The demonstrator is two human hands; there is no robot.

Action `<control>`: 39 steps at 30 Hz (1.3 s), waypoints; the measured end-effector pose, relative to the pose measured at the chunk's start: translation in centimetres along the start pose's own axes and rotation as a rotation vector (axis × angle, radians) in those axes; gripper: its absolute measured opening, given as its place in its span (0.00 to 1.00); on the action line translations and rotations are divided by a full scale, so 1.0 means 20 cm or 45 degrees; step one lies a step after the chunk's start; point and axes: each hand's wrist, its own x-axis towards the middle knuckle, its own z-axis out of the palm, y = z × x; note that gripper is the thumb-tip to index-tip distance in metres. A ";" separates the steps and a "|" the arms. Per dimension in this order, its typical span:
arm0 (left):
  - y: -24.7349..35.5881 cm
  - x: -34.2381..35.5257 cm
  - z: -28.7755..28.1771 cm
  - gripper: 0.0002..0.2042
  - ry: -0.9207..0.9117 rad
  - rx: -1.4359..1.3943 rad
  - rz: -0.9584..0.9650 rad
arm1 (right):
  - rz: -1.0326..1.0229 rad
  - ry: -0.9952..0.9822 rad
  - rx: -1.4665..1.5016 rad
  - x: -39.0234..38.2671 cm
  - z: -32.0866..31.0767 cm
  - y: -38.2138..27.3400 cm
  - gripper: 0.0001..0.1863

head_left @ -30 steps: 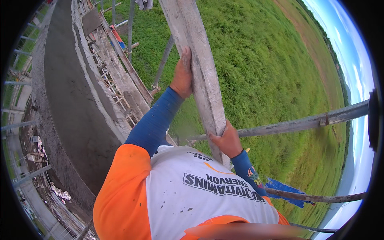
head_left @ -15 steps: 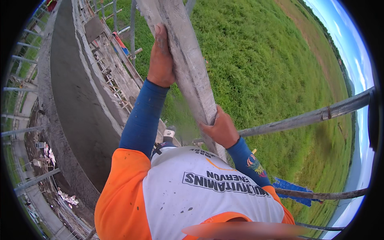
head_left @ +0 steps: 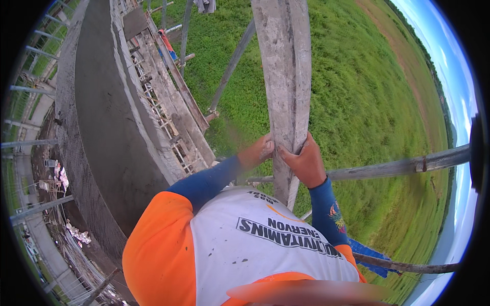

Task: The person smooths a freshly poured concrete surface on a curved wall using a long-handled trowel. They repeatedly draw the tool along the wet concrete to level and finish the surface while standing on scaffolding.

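Note:
A long, grey, cement-stained plank (head_left: 283, 66) with a lengthwise ridge stands before me, running from the top of the view down toward my waist. My right hand (head_left: 306, 162) grips its right side near the lower end, with the thumb laid across its face. On the left edge, at about the same height, my left hand (head_left: 259, 150) clasps the plank; its fingers are partly hidden behind the board and slightly blurred. Both forearms are in blue sleeves.
Left of me curves a smooth wet-cement surface (head_left: 112, 117) with a rough rim. Beside it run scaffold boards (head_left: 173, 97). A metal rail (head_left: 388, 164) crosses at right, with a blue sheet (head_left: 370, 255) below. Green grass (head_left: 352, 92) lies far beneath.
My left hand has come down the plank, level with my right. The plank has swung right and stands more upright in view. My right hand keeps its grip, a little further right.

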 end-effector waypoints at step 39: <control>0.56 0.05 -0.49 0.50 0.850 -0.192 0.138 | 0.633 -0.208 -0.375 -0.54 0.39 1.21 0.36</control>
